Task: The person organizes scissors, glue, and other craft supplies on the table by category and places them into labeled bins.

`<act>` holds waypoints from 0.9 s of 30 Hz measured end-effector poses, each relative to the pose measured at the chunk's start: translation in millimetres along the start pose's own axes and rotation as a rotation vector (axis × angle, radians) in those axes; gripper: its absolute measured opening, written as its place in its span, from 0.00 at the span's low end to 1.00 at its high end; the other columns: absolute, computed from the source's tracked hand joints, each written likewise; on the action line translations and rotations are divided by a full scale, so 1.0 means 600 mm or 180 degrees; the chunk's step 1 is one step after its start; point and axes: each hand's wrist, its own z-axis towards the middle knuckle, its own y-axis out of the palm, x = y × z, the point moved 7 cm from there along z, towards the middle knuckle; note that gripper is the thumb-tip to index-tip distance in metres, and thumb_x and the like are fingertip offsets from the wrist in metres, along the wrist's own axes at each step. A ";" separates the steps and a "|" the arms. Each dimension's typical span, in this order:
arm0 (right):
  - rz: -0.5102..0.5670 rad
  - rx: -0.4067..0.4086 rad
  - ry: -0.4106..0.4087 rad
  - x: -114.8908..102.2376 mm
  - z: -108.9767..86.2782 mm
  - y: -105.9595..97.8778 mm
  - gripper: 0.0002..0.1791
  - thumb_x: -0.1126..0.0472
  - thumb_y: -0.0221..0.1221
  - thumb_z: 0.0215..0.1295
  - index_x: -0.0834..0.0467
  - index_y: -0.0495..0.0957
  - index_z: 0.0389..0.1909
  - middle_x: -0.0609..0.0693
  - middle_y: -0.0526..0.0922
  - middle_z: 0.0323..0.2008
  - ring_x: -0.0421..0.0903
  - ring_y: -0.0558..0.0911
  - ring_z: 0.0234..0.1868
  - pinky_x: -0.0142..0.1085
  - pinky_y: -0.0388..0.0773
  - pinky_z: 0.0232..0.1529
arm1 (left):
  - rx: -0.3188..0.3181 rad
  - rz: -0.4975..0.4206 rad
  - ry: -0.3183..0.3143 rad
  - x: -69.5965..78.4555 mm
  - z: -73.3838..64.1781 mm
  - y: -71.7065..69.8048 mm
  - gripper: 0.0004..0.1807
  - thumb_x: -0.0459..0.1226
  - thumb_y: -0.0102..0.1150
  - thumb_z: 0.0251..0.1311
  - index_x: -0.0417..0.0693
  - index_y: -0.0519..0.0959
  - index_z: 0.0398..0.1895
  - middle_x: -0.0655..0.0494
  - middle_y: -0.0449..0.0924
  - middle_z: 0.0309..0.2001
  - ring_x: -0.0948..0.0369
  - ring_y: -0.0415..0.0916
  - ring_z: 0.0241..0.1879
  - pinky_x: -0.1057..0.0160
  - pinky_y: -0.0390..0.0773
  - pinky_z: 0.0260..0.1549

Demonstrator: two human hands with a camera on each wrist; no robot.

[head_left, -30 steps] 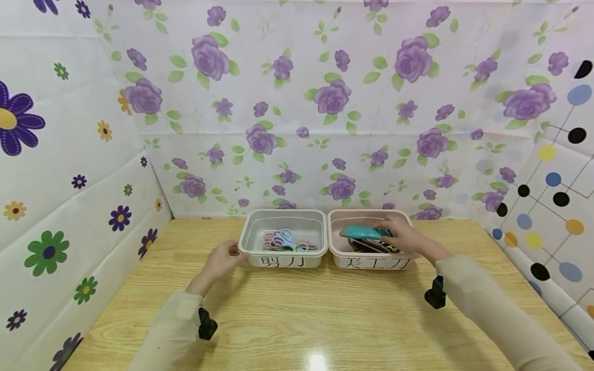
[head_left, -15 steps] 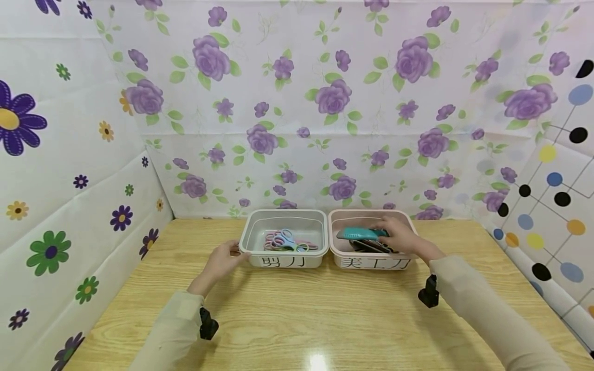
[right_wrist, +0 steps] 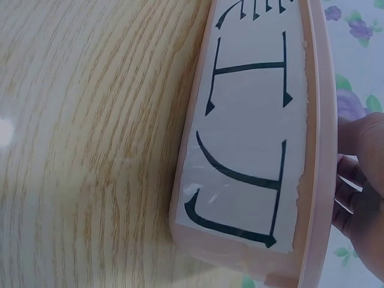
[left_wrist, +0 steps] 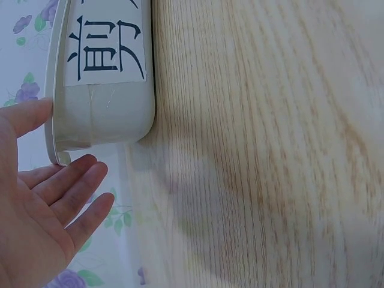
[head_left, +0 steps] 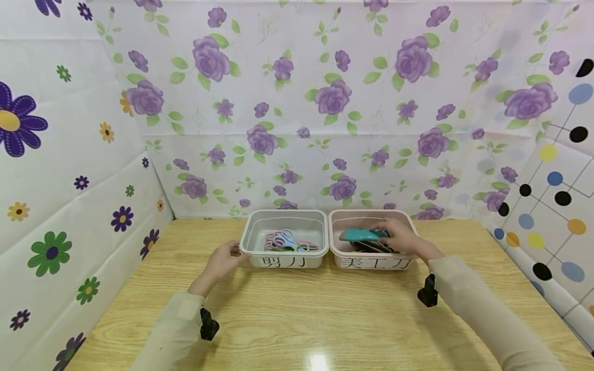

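Note:
In the head view, my left hand [head_left: 224,264] is at the near left corner of a grey plastic bin [head_left: 320,219]. Its thumb and fingers hold that corner at the rim, as the left wrist view also shows. Inside the bin lie blue scissors [head_left: 286,240] and pink scissors [head_left: 269,242]. My right hand [head_left: 400,236] reaches into a pinkish bin [head_left: 332,226] and grips a teal utility knife [head_left: 359,235] by its right end. Under that knife are several dark knives [head_left: 371,247]. The right wrist view hides the knife behind the bin's wall [right_wrist: 270,258].
Both bins stand side by side on a wood-grain table [head_left: 297,309], near the floral cloth [head_left: 297,103] at the back. White labels with black characters, the left label [head_left: 284,262] and the right label [head_left: 375,263], are on their front walls.
My right hand and forearm have shifted slightly left, the teal utility knife moving a little with them inside the pinkish bin. My left hand stays at the grey bin's corner.

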 end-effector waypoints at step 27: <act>0.0213 0.0239 -0.0207 -0.021 -0.012 -0.019 0.17 0.69 0.60 0.56 0.70 0.74 0.47 0.63 0.77 0.44 0.59 0.75 0.45 0.52 0.73 0.43 | -0.0019 0.0052 0.0045 0.001 -0.003 0.000 0.26 0.39 0.58 0.57 0.30 0.69 0.55 0.38 0.77 0.45 0.47 0.75 0.44 0.52 0.76 0.43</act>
